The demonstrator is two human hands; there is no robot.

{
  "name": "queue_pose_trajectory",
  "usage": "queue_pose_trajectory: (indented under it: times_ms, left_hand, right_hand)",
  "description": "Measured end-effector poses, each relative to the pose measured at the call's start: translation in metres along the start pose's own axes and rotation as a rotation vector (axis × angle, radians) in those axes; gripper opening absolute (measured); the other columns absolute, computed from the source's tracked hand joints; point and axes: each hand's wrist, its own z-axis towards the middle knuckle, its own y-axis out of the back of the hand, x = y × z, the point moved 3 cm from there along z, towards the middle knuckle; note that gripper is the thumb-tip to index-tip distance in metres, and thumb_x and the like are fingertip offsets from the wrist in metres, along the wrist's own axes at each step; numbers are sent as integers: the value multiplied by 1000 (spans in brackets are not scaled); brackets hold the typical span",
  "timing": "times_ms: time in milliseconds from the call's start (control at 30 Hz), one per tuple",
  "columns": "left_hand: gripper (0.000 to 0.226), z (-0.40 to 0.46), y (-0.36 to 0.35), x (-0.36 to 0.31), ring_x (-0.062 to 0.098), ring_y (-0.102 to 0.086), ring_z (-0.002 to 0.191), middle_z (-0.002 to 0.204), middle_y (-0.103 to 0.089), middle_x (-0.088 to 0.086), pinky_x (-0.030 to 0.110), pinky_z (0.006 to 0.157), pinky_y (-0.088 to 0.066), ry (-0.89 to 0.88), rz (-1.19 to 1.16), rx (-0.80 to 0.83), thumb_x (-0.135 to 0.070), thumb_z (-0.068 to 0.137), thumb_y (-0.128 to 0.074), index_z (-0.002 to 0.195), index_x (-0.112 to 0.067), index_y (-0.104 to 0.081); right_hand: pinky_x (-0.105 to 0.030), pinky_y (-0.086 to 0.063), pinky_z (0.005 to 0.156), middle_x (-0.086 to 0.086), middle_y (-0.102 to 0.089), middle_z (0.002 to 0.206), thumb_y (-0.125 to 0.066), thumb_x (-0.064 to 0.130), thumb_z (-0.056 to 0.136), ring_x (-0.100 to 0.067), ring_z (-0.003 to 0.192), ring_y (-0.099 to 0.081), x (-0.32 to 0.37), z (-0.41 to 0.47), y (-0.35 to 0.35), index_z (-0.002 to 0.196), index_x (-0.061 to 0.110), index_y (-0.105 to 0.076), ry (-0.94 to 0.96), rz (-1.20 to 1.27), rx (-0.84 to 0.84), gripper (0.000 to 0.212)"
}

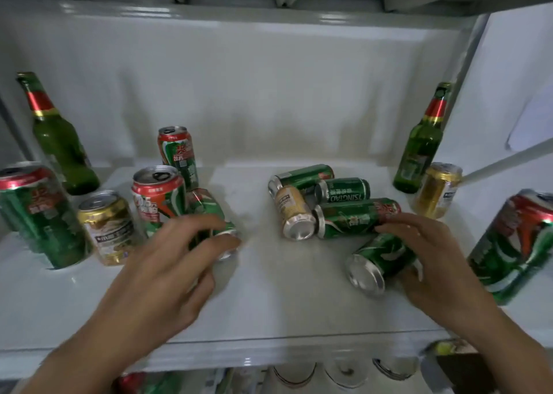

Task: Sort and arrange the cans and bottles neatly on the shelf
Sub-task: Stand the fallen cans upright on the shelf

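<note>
My left hand point(161, 268) curls its fingers over a green can point(209, 211) that lies on its side on the white shelf point(269, 304). The fingers of my right hand point(434, 268) wrap another lying green can point(380, 259), its silver end toward me. Just behind that one, a small heap of lying cans holds a long green can point(353, 217), a gold can point(294, 211), a Tsingtao can point(344, 190) and a further green can point(302, 175). Several cans stand upright at the left: a large green one point(39, 214), a gold one point(107, 229) and two red-and-green ones point(158, 196).
One green glass bottle point(59, 145) stands at the back left, another bottle point(422, 151) at the back right beside an upright gold can point(440, 190). A large green-and-red can point(514, 244) stands at the right edge. Another shelf board hangs overhead, and more cans show below the front lip.
</note>
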Motion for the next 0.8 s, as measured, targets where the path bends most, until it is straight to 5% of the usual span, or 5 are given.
queue_pose_trajectory:
  times_ms: [233, 333, 433, 600, 800]
  left_hand:
    - [93, 35, -74, 11, 17, 19, 158, 170, 16, -8, 34, 127, 5, 80, 205, 694, -11, 94, -57, 161, -47, -5]
    - [87, 39, -90, 22, 37, -10, 160, 172, -11, 14, 51, 126, -21, 36, 424, 693, -6, 91, -59, 163, -36, -21]
    - [60, 41, -97, 34, 38, -65, 124, 129, -68, 15, 49, 99, -55, -51, 589, 667, -13, 78, -72, 136, -27, -65]
    - [39, 43, -98, 28, 36, -58, 122, 125, -62, 12, 46, 100, -46, -138, 681, 632, -15, 97, -47, 132, -21, -63]
    - [35, 47, -104, 31, 38, -52, 121, 130, -55, 17, 49, 96, -47, -221, 845, 805, -8, 104, -39, 136, -12, -52]
  right_hand:
    - [-54, -21, 124, 10, -35, 159, -67, 17, 64, -22, 152, -21, -14, 13, -9, 151, 40, -33, 270, -157, 342, 97]
    - [-47, 1, 128, 22, -21, 161, -68, 27, 83, -12, 155, -6, -10, 19, -9, 157, 43, -22, 237, -171, 469, 89]
    - [-40, -15, 123, 20, -44, 151, -79, 34, 76, -12, 145, -35, -7, 22, -7, 148, 43, -39, 307, -140, 386, 83]
    - [-44, -52, 100, 12, -70, 127, -90, 39, 51, -16, 116, -65, -4, 19, -2, 131, 35, -61, 308, -216, 334, 85]
    - [-46, -55, 97, 8, -72, 124, -93, 40, 51, -21, 112, -68, -1, 14, 3, 128, 30, -65, 301, -256, 215, 83]
